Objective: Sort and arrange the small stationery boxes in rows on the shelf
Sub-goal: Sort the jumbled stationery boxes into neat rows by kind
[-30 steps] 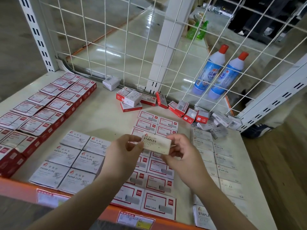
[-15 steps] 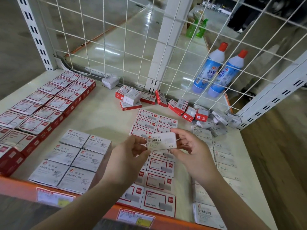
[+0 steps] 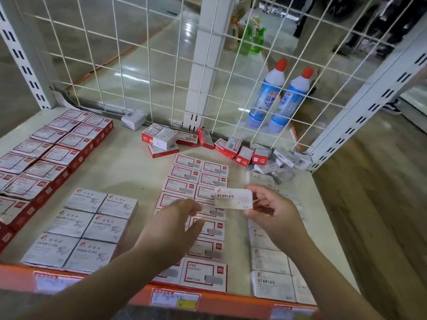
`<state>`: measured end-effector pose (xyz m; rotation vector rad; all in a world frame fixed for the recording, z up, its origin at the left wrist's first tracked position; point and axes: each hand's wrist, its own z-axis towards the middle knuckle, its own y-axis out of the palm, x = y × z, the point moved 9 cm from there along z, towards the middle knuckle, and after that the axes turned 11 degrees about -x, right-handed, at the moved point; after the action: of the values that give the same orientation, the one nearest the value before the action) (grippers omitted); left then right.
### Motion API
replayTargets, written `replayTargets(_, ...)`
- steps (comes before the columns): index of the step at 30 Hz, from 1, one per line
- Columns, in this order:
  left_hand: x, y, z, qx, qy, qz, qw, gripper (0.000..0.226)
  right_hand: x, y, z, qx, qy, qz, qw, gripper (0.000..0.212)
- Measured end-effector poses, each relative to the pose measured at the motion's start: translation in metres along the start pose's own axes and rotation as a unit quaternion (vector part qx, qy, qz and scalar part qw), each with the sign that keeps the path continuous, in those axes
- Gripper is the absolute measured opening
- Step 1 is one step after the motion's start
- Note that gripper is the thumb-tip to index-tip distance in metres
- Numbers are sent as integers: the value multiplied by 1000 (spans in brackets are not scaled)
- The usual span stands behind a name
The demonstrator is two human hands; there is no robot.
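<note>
Sorting is continuing: the right hand [image 3: 275, 212] is pinching a staples box [image 3: 233, 199] bound for the grey staples row [image 3: 272, 285], the left hand [image 3: 178, 224] hovering open and empty.

Two blue bottles [image 3: 276, 98] behind mesh [image 3: 138, 65].

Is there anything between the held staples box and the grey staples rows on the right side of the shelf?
Nothing visible. The right hand pinches the staples box in the air just left of the staples rows; only open air lies between. The left hand hangs open nearby, off the box.
</note>
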<state>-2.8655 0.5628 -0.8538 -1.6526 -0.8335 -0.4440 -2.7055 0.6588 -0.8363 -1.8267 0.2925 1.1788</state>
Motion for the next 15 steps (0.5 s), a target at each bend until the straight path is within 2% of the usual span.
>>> replayTargets(8, 56, 40, 23, -132, 58, 160, 977, 47, 58, -75, -19, 83, 62, -35, 994, 40)
replayTargets(15, 85, 71, 58, -162, 89, 269, 945, 46, 97, -122, -12, 117, 105, -52, 986, 40)
